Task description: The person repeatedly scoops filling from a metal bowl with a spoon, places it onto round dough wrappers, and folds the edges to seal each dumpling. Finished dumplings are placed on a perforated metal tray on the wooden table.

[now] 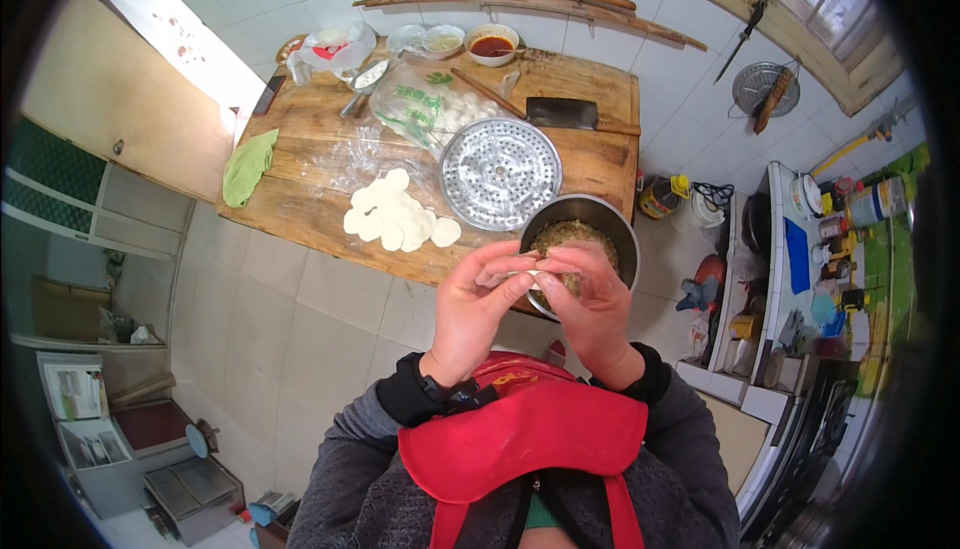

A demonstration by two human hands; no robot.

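My left hand [476,301] and my right hand [596,305] meet above the near edge of a steel pot [630,249]. Between their thumbs and fingertips they pinch a small white piece of dough, probably a dumpling [533,279], mostly hidden by the fingers. Inside the pot is a brownish-green minced filling [574,238]. Left of the pot, a perforated metal steamer plate [500,170] lies on the wooden table. A pile of round dough wrappers [390,211] overlaps on the floured wood farther left.
Behind the steamer plate are a plastic bag [420,103] with white pieces, a wooden stick [487,93] and a cleaver [561,113]. A bowl of red sauce [491,46] stands at the back. A green cloth [250,168] hangs over the table's left edge [292,166].
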